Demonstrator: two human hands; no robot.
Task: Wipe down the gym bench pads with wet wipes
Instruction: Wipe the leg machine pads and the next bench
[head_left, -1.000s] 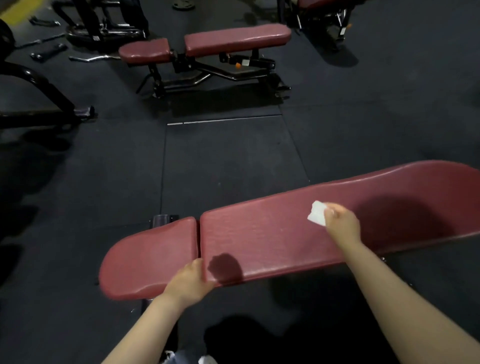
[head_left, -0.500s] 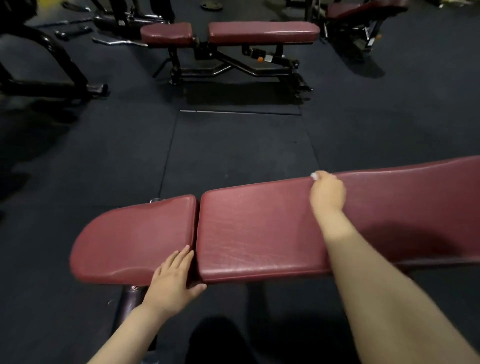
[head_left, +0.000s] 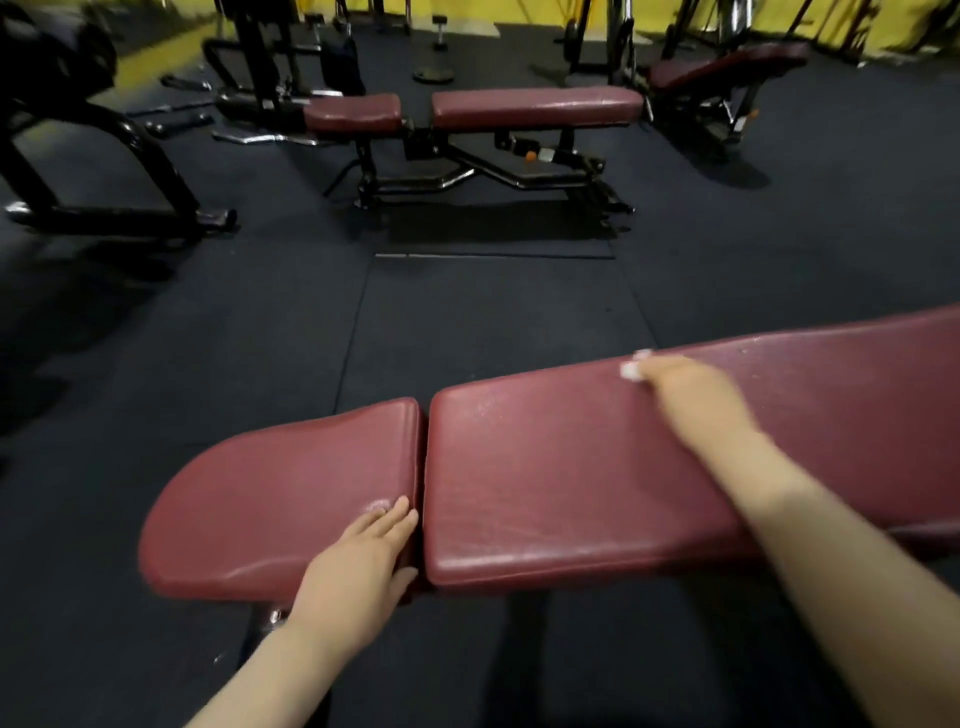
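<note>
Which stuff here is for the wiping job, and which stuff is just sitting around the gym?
For the job:
- wet wipe, held by the right hand
- long back pad being wiped
- short seat pad, with the left hand resting on it

Just sitting around:
- second bench
- dumbbell
- weight plate
</note>
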